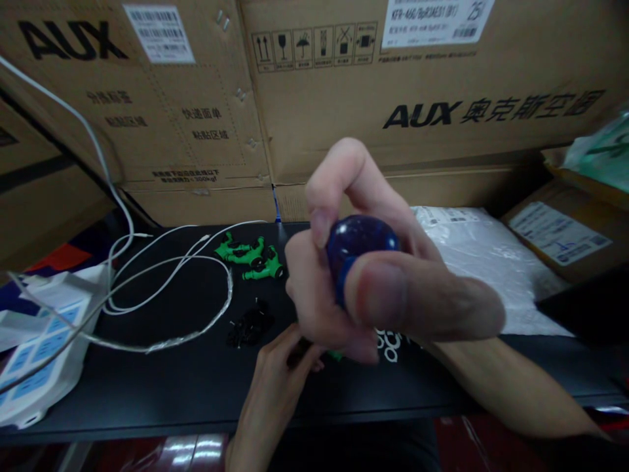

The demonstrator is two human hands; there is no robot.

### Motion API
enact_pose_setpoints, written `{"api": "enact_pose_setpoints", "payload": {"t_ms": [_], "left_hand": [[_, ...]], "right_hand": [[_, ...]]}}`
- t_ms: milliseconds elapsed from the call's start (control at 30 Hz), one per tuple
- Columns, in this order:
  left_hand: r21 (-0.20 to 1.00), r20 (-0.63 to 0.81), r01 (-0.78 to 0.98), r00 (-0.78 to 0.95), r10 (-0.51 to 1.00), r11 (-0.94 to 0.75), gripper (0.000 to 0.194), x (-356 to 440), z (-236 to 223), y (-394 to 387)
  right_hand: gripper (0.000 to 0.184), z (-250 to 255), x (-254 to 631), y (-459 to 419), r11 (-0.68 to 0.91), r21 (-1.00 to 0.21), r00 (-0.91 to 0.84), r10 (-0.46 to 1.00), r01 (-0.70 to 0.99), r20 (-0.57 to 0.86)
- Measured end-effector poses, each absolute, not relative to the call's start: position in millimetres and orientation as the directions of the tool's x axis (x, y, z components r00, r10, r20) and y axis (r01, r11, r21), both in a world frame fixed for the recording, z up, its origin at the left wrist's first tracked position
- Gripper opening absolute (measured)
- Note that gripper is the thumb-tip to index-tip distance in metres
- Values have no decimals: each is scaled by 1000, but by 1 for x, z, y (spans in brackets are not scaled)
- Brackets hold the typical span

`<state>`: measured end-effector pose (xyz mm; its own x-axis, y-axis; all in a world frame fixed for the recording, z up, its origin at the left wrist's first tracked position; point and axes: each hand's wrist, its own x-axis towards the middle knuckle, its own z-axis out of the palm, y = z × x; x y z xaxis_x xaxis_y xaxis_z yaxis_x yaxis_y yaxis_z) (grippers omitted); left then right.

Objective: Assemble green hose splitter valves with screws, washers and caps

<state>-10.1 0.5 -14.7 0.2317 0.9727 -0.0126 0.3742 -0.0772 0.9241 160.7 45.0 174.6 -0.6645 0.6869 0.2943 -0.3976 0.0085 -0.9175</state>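
Note:
Close to the camera, my right hand [417, 288] is closed around a glossy dark-blue handle [361, 236] with a rounded end, like that of a screwdriver. Its far end is hidden behind my fingers. Lower down, my left hand [282, 367] is closed with its fingertips behind my right hand. A bit of a green plastic part [335, 354] shows at those fingertips; most of it is covered. More green plastic parts [265, 263] with black bits lie on the black table [191, 380]. Nearer to my left hand is a small pile of black pieces [250, 324] with screws.
White ring-shaped pieces [390, 344] lie partly behind my right hand. A power strip [44, 347] and looping white cables [162, 344] occupy the left side. Large cardboard boxes [324, 105] stand along the back. To the right are a white plastic package [481, 262] and an open carton [565, 216].

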Motion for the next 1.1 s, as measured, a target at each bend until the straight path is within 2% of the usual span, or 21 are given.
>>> {"api": "enact_pose_setpoints", "payload": {"t_ms": [67, 200, 333, 433, 533, 600, 733, 867, 1000, 1100], "left_hand": [[939, -15, 338, 236, 972, -67, 13, -8, -10, 0], [950, -11, 307, 239, 971, -65, 17, -7, -8, -1], [936, -19, 344, 254, 967, -72, 14, -9, -13, -1], [927, -9, 366, 243, 970, -83, 11, -9, -13, 0], [939, 9, 331, 244, 970, -92, 13, -8, -8, 0], [949, 8, 305, 246, 969, -85, 16, -7, -6, 0], [949, -13, 308, 245, 969, -65, 17, -7, -6, -1], [933, -15, 353, 240, 971, -73, 12, -9, -9, -1], [926, -12, 371, 227, 974, -74, 12, -9, -9, -1], [942, -14, 329, 240, 971, -68, 15, -7, -7, 0]], "right_hand": [[31, 172, 158, 48, 15, -910, -660, 683, -414, 312], [57, 176, 153, 54, 46, -882, -633, 679, -469, 372], [43, 185, 157, 52, -43, -913, -695, 663, -406, 278], [46, 186, 162, 47, -90, -924, -721, 655, -372, 226], [40, 181, 162, 47, -81, -917, -677, 700, -390, 226], [36, 179, 160, 49, -50, -918, -687, 679, -394, 258], [49, 181, 159, 52, 26, -911, -671, 669, -411, 321], [30, 184, 165, 46, -16, -898, -682, 657, -439, 321], [37, 181, 166, 43, -14, -909, -664, 688, -416, 293], [35, 178, 160, 48, 9, -917, -638, 715, -399, 285]]}}
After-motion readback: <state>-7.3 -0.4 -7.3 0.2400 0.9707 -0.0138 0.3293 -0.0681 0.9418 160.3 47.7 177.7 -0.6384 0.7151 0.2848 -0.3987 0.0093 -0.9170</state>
